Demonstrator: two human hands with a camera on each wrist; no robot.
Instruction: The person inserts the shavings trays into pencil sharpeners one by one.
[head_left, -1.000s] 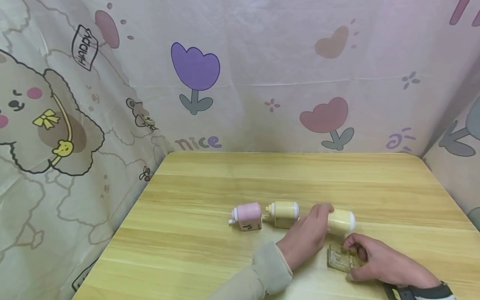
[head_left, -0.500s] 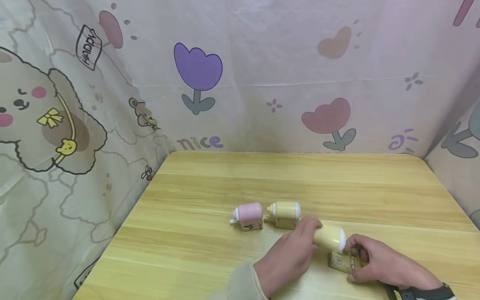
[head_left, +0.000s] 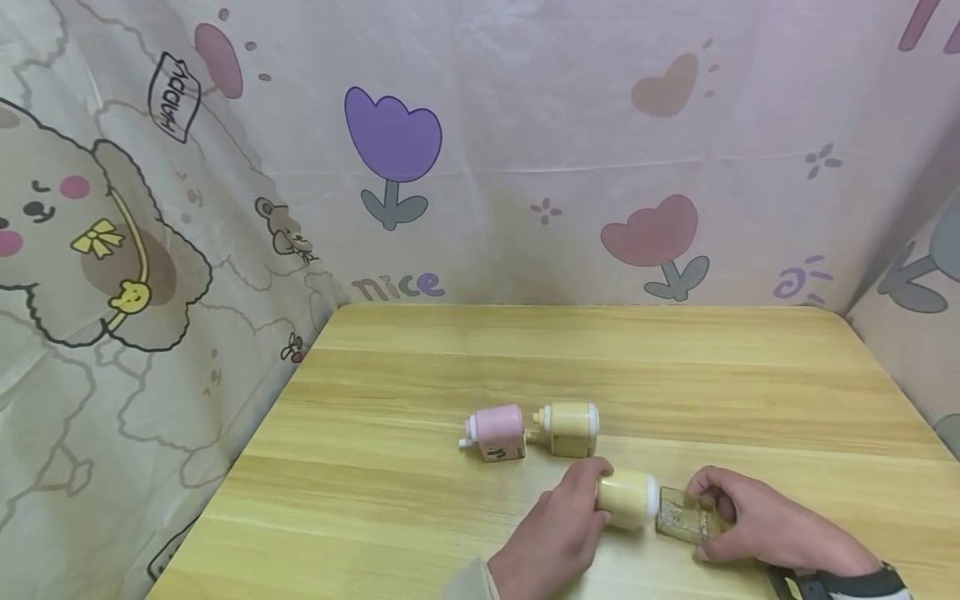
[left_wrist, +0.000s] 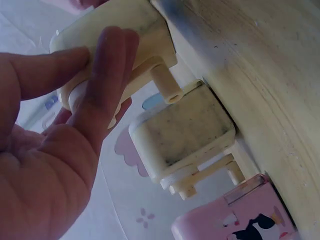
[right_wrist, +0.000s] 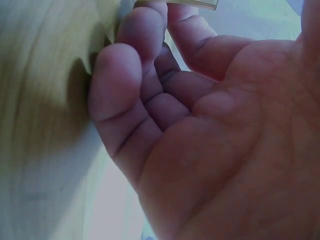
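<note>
My left hand [head_left: 555, 529] holds a pale yellow crank pencil sharpener [head_left: 628, 498] by its crank end, low over the front of the table. In the left wrist view, the thumb and fingers grip its body [left_wrist: 135, 30], with the crank handle [left_wrist: 166, 85] sticking out below. Just right of the sharpener's white end, my right hand [head_left: 765, 525] pinches a clear shavings drawer [head_left: 678, 517] between thumb and fingers. Only the drawer's edge [right_wrist: 200, 3] shows at the top of the right wrist view, above the curled fingers [right_wrist: 117, 80].
A second yellow pencil sharpener [head_left: 573, 429] stands behind the left hand, and a pink one [head_left: 501, 433] is to its left. All are on a wooden table [head_left: 360, 500]. Printed cloth [head_left: 495, 100] hangs at the back and sides.
My left hand has brought the yellow sharpener left and toward the front edge, past the drawer. The right hand stays in place with the drawer, which has tilted slightly and come back.
</note>
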